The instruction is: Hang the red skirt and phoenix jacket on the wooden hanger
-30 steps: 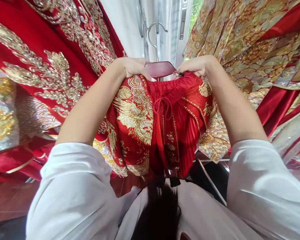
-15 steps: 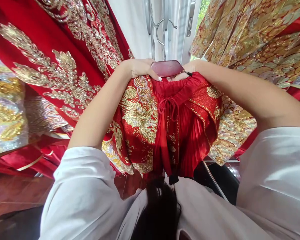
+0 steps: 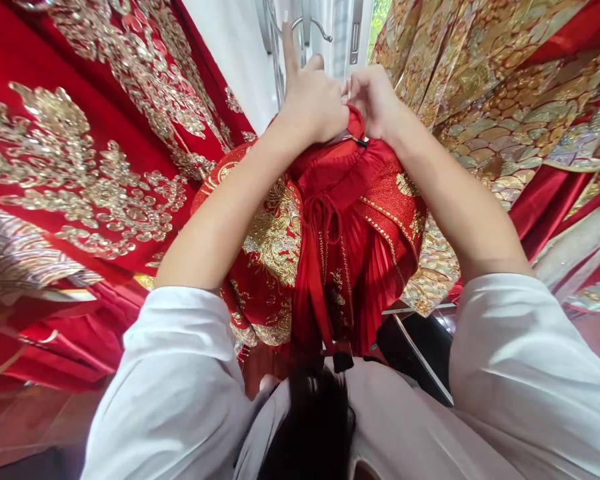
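Note:
A red skirt [image 3: 365, 267] with gold embroidery, pleats and a tied cord at the waist hangs in front of me. Above its waistband, a thin red hanging loop [image 3: 356, 120] rises between my hands. My left hand [image 3: 313, 100] is curled with its index finger pointing up beside the metal hanger hook [image 3: 323, 30]; what its other fingers hold is hidden. With bent fingers, my right hand [image 3: 375, 100] pinches at the top of the loop. A small black clip [image 3: 361, 143] sits just below. Most of the hanger's bar is covered by my left hand and the cloth.
A red garment with silver-gold beadwork [image 3: 105, 133] hangs close on the left. Gold patterned garments [image 3: 440, 93] hang on the right. Behind stands a white door frame with a latch plate [image 3: 355, 43]. A dark item with a metal bar [image 3: 420, 353] lies lower right.
Both hands have moved up from the hanger's sides and in toward its middle. A red loop now shows between them. My left index finger is raised, and the view has shifted slightly.

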### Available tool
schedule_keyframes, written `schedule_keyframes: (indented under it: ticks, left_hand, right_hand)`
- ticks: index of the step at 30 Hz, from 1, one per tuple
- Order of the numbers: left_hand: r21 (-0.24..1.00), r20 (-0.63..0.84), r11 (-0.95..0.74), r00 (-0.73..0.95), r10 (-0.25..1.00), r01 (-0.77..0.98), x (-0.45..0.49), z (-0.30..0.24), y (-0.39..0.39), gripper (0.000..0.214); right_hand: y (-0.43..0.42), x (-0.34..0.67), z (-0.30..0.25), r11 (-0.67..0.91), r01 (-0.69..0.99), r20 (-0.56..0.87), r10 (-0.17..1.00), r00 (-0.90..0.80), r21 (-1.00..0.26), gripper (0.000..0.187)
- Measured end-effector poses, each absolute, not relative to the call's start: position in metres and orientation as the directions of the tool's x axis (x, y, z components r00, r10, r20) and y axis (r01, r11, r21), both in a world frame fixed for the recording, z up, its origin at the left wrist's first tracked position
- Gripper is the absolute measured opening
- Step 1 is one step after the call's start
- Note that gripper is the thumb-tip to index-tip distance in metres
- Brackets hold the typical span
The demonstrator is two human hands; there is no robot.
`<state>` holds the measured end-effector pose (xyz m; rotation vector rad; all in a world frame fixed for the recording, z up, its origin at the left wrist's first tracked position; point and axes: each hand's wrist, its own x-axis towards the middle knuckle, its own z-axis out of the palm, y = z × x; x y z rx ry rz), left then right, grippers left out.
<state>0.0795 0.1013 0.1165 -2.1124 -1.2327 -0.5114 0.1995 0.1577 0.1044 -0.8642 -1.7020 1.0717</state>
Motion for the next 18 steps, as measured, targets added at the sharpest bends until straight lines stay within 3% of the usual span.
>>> schedule_keyframes:
  ticks: [3,6,9,12,15,18]
  left_hand:
    - [-0.213,0.591,-0.366,0.418,0.690,0.906,0.088,0.116,0.115,0.042]
    - [-0.128,0.645,-0.415,0.394,0.655,0.901,0.086,0.113,0.120,0.034]
    - [-0.083,0.685,-0.490,0.407,0.604,0.868,0.081,0.109,0.121,0.029]
    - [-0.081,0.694,-0.534,0.433,0.575,0.841,0.077,0.105,0.117,0.029]
    - [-0.167,0.683,-0.542,0.493,0.539,0.824,0.081,0.104,0.110,0.035]
    - [-0.230,0.603,-0.574,0.578,0.550,0.786,0.093,0.105,0.108,0.039]
  right_hand:
    - [0.152,0.209,0.104,0.359,0.031,0.316,0.857,-0.407,-0.933,0.021]
    - [0.145,0.223,0.096,0.364,0.036,0.304,0.825,-0.476,-0.931,0.030]
    - [0.147,0.235,0.084,0.340,0.271,0.152,0.829,-0.538,-0.901,0.018]
    - [0.158,0.237,0.078,0.314,0.513,0.066,0.894,-0.444,-0.799,0.018]
    - [0.169,0.232,0.082,0.364,0.545,0.282,0.931,-0.230,-0.755,0.032]
    - [0.168,0.230,0.088,0.426,0.566,0.489,0.871,-0.046,-0.706,0.036]
